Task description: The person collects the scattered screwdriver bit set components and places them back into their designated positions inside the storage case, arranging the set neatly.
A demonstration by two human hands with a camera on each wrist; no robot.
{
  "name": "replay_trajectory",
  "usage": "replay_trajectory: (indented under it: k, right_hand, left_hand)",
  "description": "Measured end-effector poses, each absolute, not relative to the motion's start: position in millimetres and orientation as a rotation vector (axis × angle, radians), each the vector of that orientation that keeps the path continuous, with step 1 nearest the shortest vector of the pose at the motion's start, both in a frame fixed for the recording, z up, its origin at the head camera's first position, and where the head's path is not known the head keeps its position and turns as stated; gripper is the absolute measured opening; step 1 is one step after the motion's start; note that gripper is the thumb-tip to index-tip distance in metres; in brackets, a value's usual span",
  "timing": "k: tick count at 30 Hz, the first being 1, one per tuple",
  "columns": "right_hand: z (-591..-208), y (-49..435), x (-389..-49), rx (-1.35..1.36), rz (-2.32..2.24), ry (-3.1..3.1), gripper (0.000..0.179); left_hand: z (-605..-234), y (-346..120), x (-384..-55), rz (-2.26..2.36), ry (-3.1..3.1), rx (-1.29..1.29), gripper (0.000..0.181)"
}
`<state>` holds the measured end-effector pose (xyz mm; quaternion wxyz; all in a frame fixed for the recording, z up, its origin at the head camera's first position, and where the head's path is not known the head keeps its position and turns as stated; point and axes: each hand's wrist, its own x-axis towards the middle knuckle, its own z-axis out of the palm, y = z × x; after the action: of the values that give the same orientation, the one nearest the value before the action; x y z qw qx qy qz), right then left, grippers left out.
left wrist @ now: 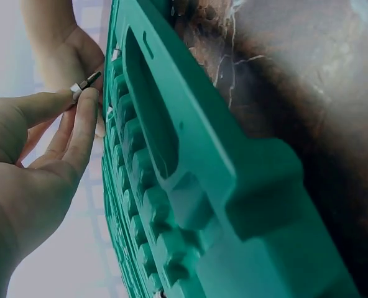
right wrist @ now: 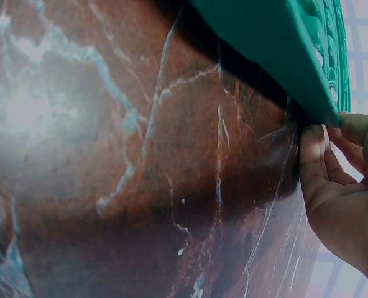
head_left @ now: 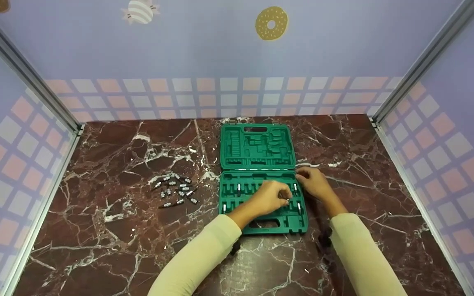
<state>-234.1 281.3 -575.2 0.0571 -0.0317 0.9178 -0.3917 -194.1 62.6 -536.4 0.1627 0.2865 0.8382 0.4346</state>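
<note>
A green tool case lies unfolded on the table. Between thumb and fingertips, my left hand pinches a bit socket with a silver body and dark tip, above the right part of the case's lower half. My right hand grips the case's right edge near the hinge, as the right wrist view also shows with the hand at the rim. Several bit sockets stand in slots, among them one at upper left and one at lower right. The left hand hides some slots.
A loose pile of silver and dark bit sockets lies on the marbled table, left of the case. Patterned panels wall in the back and both sides. The lid lies flat toward the back panel.
</note>
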Motion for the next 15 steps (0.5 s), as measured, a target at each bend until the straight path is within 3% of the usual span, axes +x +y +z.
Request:
replay_trajectory:
  k: [15]
  right_hand:
    - [-577, 281, -234, -0.078, -1.212, 2.768, 0.027]
  left_hand:
    - [-542, 82, -200, 1.097, 2.476, 0.886, 0.009]
